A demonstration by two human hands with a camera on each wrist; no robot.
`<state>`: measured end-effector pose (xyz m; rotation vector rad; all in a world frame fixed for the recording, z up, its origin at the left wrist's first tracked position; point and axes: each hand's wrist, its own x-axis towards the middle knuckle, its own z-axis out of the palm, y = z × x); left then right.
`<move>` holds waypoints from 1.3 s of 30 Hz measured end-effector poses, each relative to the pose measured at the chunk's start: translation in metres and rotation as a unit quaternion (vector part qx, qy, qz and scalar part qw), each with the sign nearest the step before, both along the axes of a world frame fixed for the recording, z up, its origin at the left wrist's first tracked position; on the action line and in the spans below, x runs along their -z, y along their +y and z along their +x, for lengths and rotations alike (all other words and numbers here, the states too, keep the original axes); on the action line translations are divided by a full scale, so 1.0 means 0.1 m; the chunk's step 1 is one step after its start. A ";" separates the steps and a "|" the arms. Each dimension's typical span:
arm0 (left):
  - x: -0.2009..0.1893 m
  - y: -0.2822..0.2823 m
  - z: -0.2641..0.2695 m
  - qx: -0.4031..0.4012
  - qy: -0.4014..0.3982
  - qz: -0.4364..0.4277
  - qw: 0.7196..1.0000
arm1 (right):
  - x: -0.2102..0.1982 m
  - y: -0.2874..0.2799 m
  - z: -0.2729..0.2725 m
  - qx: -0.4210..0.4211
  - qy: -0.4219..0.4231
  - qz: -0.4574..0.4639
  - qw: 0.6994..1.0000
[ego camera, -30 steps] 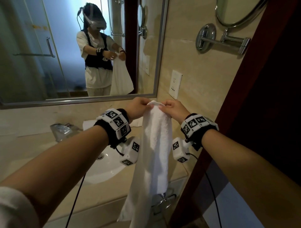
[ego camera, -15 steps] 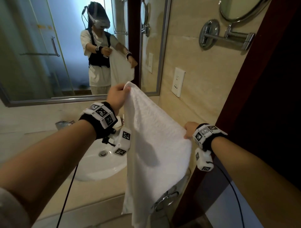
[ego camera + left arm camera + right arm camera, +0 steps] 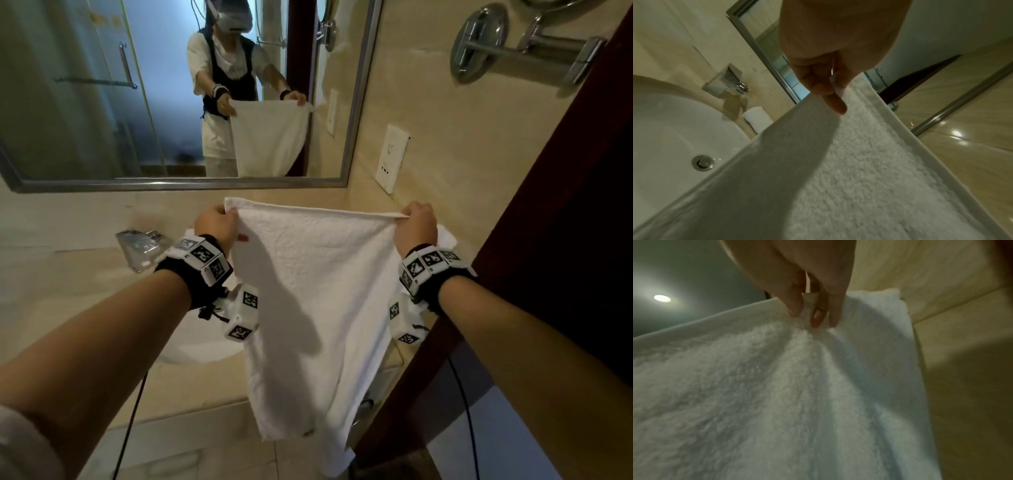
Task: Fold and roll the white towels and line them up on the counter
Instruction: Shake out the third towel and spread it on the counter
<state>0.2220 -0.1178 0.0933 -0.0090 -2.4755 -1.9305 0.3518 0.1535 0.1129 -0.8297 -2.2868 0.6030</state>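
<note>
Left hand and right hand each pinch a top corner of the white towel, which hangs over the counter front edge, hiding part of the sink; rolled towel behind.

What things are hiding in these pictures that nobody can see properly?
- Round white sink basin: head view, mostly covered by the hanging white terry towel and left hand.
- Rolled white towel on the beige counter: left wrist view, lower end behind the held towel.
- Right hand: right wrist view, blurred; fingertips sink into cloth, grip unclear.
</note>
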 end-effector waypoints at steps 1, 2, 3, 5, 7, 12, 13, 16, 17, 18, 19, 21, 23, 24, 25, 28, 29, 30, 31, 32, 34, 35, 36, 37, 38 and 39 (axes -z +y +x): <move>0.07 0.02 -0.08 -0.001 -0.012 0.001 1.000 | 0.05 0.02 -0.09 -0.014 -0.003 -0.001 1.000; 0.12 0.04 -0.16 -0.003 -0.024 0.002 1.000 | 0.10 0.04 -0.20 -0.026 -0.003 0.000 1.000; 0.19 0.06 -0.27 -0.009 -0.034 0.003 0.999 | 0.16 0.08 -0.32 -0.035 -0.008 0.004 0.999; 0.33 0.11 -0.45 -0.017 -0.051 0.002 0.999 | 0.29 0.12 -0.50 -0.052 -0.022 0.006 0.998; 0.57 0.24 -0.86 -0.032 -0.070 -0.015 0.997 | 0.50 0.26 -0.90 -0.055 -0.040 -0.002 0.998; 1.17 0.43 -1.58 -0.008 -0.143 -0.095 0.985 | 1.03 0.52 -1.64 -0.071 -0.112 -0.013 0.991; 1.35 0.47 -1.77 0.003 -0.166 -0.110 0.980 | 1.20 0.57 -1.82 -0.067 -0.143 -0.024 0.987; 1.84 0.57 -2.17 0.035 -0.216 -0.128 0.967 | 1.68 0.71 -2.21 -0.056 -0.201 -0.066 0.976; 1.99 0.59 -2.28 0.036 -0.227 -0.133 0.964 | 1.82 0.75 -2.33 -0.053 -0.209 -0.080 0.973; 2.13 0.62 -2.39 0.035 -0.236 -0.140 0.961 | 1.96 0.78 -2.45 -0.053 -0.222 -0.088 0.970; 2.25 0.64 -2.47 0.035 -0.244 -0.148 0.958 | 2.09 0.80 -2.56 -0.052 -0.236 -0.096 0.966; 2.41 0.70 -2.60 0.037 -0.253 -0.161 0.953 | 2.27 0.85 -2.70 -0.055 -0.256 -0.095 0.960; 2.52 0.77 -2.71 0.042 -0.259 -0.175 0.949 | 2.42 0.91 -2.83 -0.048 -0.262 -0.080 0.961; 2.57 0.80 -2.77 0.043 -0.260 -0.179 0.948 | 2.48 0.96 -2.89 -0.043 -0.264 -0.069 0.961; 2.62 0.83 -2.82 0.043 -0.259 -0.185 0.947 | 2.53 0.99 -2.94 -0.038 -0.268 -0.058 0.961; 2.70 0.86 -2.90 0.042 -0.250 -0.241 0.937 | 2.63 1.05 -3.11 -0.060 -0.309 -0.058 0.947; 2.70 0.87 -2.91 0.031 -0.249 -0.245 0.936 | 2.67 1.06 -3.16 -0.065 -0.328 -0.069 0.940; 2.71 0.87 -2.93 0.019 -0.252 -0.242 0.937 | 2.70 1.06 -3.20 -0.074 -0.343 -0.079 0.933; 2.71 0.88 -2.93 0.009 -0.252 -0.247 0.936 | 2.74 1.06 -3.21 -0.085 -0.350 -0.097 0.928; 2.72 0.89 -2.93 0.004 -0.253 -0.260 0.932 | 2.79 1.06 -3.21 -0.098 -0.352 -0.120 0.923; 2.73 0.94 -2.90 0.002 -0.242 -0.297 0.924 | 2.88 1.07 -3.19 -0.107 -0.348 -0.146 0.920; 2.73 0.97 -2.87 -0.001 -0.230 -0.314 0.921 | 2.90 1.07 -3.17 -0.105 -0.343 -0.150 0.921; 2.72 0.99 -2.82 -0.011 -0.218 -0.322 0.921 | 2.89 1.07 -3.13 -0.105 -0.328 -0.161 0.925; 2.71 1.00 -2.79 -0.022 -0.211 -0.320 0.923 | 2.86 1.08 -3.10 -0.108 -0.309 -0.177 0.928; 2.69 1.01 -2.76 -0.031 -0.210 -0.309 0.927 | 2.83 1.09 -3.06 -0.121 -0.290 -0.193 0.929; 2.66 1.02 -2.72 -0.037 -0.216 -0.293 0.931 | 2.81 1.09 -3.00 -0.140 -0.282 -0.206 0.926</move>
